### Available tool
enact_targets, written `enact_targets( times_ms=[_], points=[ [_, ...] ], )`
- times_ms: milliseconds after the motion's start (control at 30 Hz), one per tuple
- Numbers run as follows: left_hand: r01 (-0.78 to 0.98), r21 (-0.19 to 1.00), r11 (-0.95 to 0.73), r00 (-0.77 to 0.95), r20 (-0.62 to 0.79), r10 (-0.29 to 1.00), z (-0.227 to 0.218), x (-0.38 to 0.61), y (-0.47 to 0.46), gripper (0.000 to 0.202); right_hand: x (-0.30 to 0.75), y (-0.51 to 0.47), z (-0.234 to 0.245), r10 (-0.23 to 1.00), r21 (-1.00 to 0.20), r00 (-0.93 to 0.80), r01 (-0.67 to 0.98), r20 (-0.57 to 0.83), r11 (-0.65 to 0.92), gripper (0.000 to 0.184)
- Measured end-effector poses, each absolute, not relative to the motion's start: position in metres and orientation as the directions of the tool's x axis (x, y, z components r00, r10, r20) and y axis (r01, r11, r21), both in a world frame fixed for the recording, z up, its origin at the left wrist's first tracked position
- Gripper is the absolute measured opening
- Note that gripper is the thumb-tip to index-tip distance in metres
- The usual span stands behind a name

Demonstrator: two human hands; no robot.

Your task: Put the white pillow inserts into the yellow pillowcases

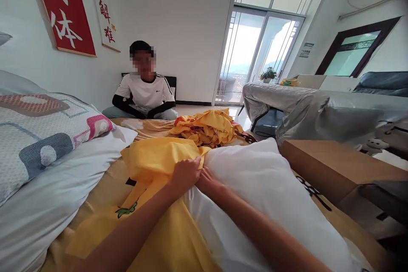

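- Left hand [186, 174]: fingers curled tight, grasping a bunched edge of the yellow cloth [159, 155]; its wrist and forearm cross over that cloth from the near left
- Right hand [207, 178]: right against the left hand, at the corner of the white pillow [251, 170]; its fingertips are hidden, so I cannot tell whether they are clenched or what they grasp
- Yellow cloth: on the middle of the bed [95, 195], spread from the hands toward the near edge, with a green motif [126, 210] on it; its upper part is lifted in loose folds
- White pillow: on the right half of the bed, slanting from the hands toward the near right corner; it lies just beside the yellow cloth
- Heap [212, 127] of crumpled yellow fabric, with some red: near the far edge of the bed, beyond the hands
- Patterned pillow [41, 136]: at the left side of the bed, resting on white bedding [79, 182]
- Person [148, 95] in a white top with black sleeves: seated at the far edge, left of the heap; forearms lowered toward the lap
- Box [338, 157]: by the right edge of the bed; plastic-covered furniture [350, 112] stands beyond it
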State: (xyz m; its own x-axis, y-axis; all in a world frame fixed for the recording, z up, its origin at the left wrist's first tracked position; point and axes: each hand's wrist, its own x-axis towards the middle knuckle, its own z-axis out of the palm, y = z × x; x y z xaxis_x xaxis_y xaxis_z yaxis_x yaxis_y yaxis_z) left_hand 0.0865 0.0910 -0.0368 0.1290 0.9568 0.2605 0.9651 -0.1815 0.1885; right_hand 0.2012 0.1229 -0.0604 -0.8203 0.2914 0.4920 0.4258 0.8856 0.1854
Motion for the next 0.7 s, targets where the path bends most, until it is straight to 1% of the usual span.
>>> enact_targets(
  times_ms=[67, 100, 133, 167, 233, 267, 300, 333, 367, 400, 433, 533, 600, 700],
  points=[
    [0.962, 0.216, -0.165, 0.110, 0.247, 0.963, -0.041, 0.074, 0.090, 0.020, 0.229, 0.129, -0.043, 0.310, 0.114, -0.877, 0.373, 0.368, 0.921, 0.020],
    [0.958, 0.229, -0.171, 0.113, 0.243, 0.963, -0.043, 0.069, 0.089, 0.020, 0.245, 0.134, -0.032, 0.334, 0.070, -0.883, 0.375, 0.329, 0.924, 0.018],
    [0.954, 0.240, -0.181, 0.122, 0.241, 0.963, -0.045, 0.067, 0.086, 0.020, 0.260, 0.141, -0.021, 0.379, 0.036, -0.869, 0.411, 0.317, 0.911, 0.027],
    [0.948, 0.250, -0.196, 0.134, 0.242, 0.961, -0.045, 0.068, 0.083, 0.021, 0.274, 0.150, -0.010, 0.448, 0.017, -0.830, 0.480, 0.332, 0.877, 0.040],
    [0.939, 0.265, -0.221, 0.155, 0.248, 0.956, -0.045, 0.072, 0.075, 0.021, 0.295, 0.167, 0.003, 0.604, 0.010, -0.705, 0.654, 0.371, 0.757, 0.066],
    [0.935, 0.270, -0.228, 0.159, 0.253, 0.954, -0.044, 0.075, 0.072, 0.022, 0.301, 0.173, 0.005, 0.664, 0.007, -0.659, 0.711, 0.353, 0.703, 0.074],
    [0.934, 0.274, -0.230, 0.159, 0.259, 0.953, -0.042, 0.077, 0.070, 0.022, 0.303, 0.177, 0.004, 0.709, -0.003, -0.639, 0.742, 0.298, 0.670, 0.078],
    [0.935, 0.274, -0.227, 0.153, 0.267, 0.952, -0.039, 0.077, 0.069, 0.022, 0.303, 0.177, 0.000, 0.740, -0.022, -0.631, 0.757, 0.232, 0.653, 0.076],
    [0.938, 0.270, -0.217, 0.141, 0.274, 0.951, -0.036, 0.077, 0.070, 0.021, 0.299, 0.173, -0.006, 0.757, -0.039, -0.629, 0.764, 0.177, 0.644, 0.070],
    [0.944, 0.262, -0.202, 0.125, 0.282, 0.951, -0.032, 0.075, 0.072, 0.021, 0.294, 0.167, -0.013, 0.762, -0.046, -0.631, 0.765, 0.147, 0.642, 0.063],
    [0.950, 0.252, -0.185, 0.108, 0.291, 0.951, -0.029, 0.072, 0.076, 0.022, 0.288, 0.157, -0.020, 0.758, -0.043, -0.635, 0.762, 0.146, 0.646, 0.054],
    [0.965, 0.209, -0.158, 0.084, 0.324, 0.942, -0.019, 0.068, 0.095, 0.021, 0.268, 0.122, -0.033, 0.680, -0.007, -0.702, 0.695, 0.212, 0.719, 0.040],
    [0.968, 0.183, -0.173, 0.103, 0.337, 0.936, -0.013, 0.074, 0.110, 0.018, 0.257, 0.101, -0.033, 0.603, 0.002, -0.764, 0.620, 0.231, 0.784, 0.038],
    [0.962, 0.167, -0.218, 0.153, 0.333, 0.930, -0.001, 0.100, 0.125, 0.018, 0.247, 0.083, -0.033, 0.519, 0.001, -0.826, 0.532, 0.220, 0.847, 0.037]
  ],
)
